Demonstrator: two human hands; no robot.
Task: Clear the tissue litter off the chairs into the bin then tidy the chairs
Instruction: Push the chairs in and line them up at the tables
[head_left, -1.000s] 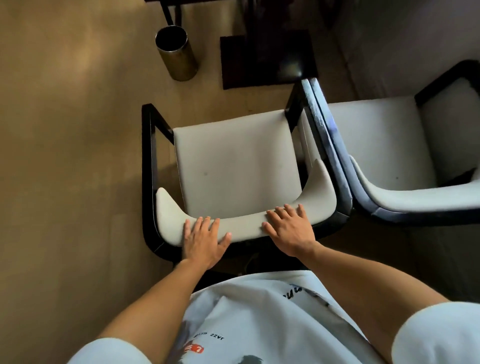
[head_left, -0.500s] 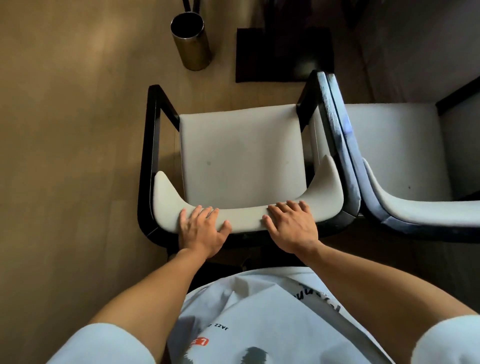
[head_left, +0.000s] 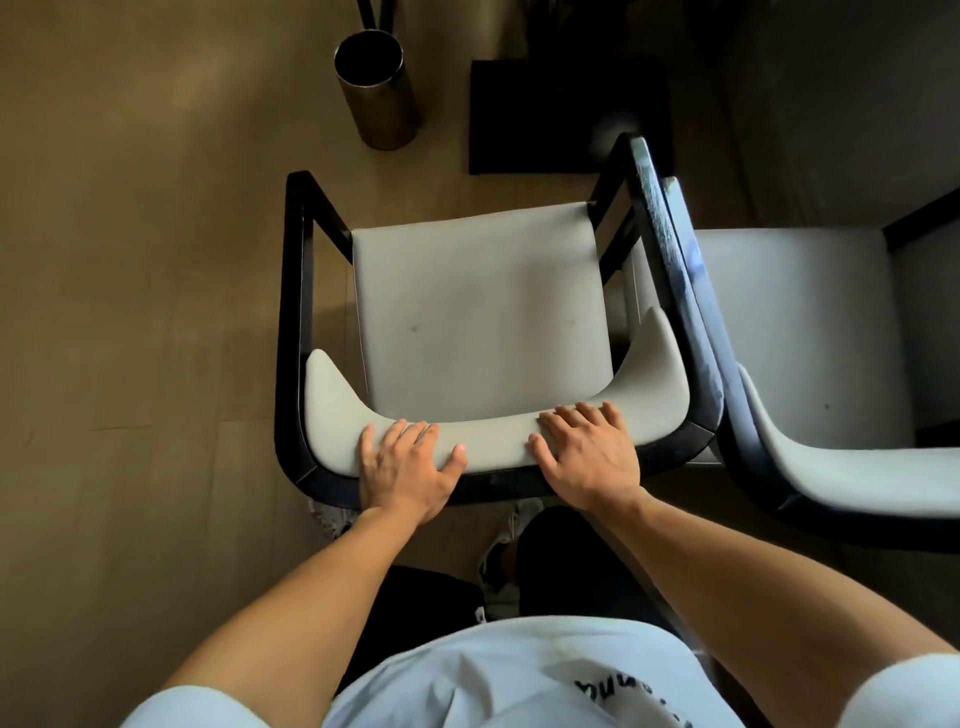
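I stand behind a black-framed chair (head_left: 483, 306) with a pale grey seat and curved backrest. My left hand (head_left: 408, 470) lies flat on the left part of the backrest, fingers over its top edge. My right hand (head_left: 589, 457) rests the same way on the right part. A second matching chair (head_left: 810, 338) stands to the right, its armrest touching the first chair's armrest. A round metal bin (head_left: 376, 88) stands on the floor beyond the first chair, to the left. No tissue shows on either seat.
A dark square base (head_left: 566, 114) lies on the wooden floor past the chairs, next to the bin. Thin black legs (head_left: 374, 13) rise behind the bin. Open floor (head_left: 140, 312) stretches to the left. My shoes show under the chair back.
The left chair has swung straighter and now sits parallel against the right chair. Both hands have stayed on its backrest. The bin and chairs have shifted in view as my head moved.
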